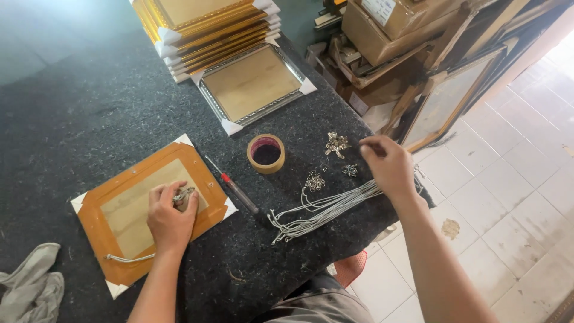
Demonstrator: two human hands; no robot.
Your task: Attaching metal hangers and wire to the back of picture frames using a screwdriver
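Dark felt counter [89, 107]. Left hand [170, 218] clenched on small metal fitting [183, 194], pressing orange frame back [104, 230]; right hand [388, 164] pinching something tiny, unclear, at three o'clock, above cords [326, 209]. Best kept pinned flat.

Left hand [170, 216]: bare; no glove, ring or watch visible.
Right hand [388, 164]: bare; no glove, ring or band visible.
Left forearm [156, 286]: uncovered from wrist to the bottom edge of the view; no sleeve in view.
Right forearm [439, 263]: uncovered from wrist to the bottom edge of the view; no sleeve in view.
Wrists: both plain, no strap or bracelet.
Legwear [323, 302]: grey-brown fabric, creased, seen at the bottom centre between the arms; garment type cannot be told.
Markings: none to be seen on the fabric.
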